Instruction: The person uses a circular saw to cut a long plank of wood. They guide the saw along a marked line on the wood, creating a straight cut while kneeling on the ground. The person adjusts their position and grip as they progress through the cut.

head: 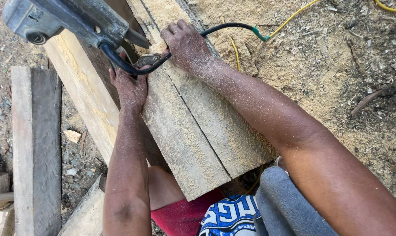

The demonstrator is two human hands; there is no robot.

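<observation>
Power tool (pixel 67 19): grey, at plank's far-left end, black cord (pixel 132 67) looping off it.
L hand (pixel 130 87): on plank's left edge, fingers closed round cord.
Plank (pixel 193 131): sawdust-covered, split lengthwise.
R hand (pixel 187 43): knuckles curled, pressing plank's far end w/ cord.

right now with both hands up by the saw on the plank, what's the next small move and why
Probably lift the black cord clear of the plank first. It loops from the power saw right across the left hand and under the right hand, close to a small metal part between them. Both hands press on the sawdust-covered wood, so the cord looks likely to snag.
</observation>
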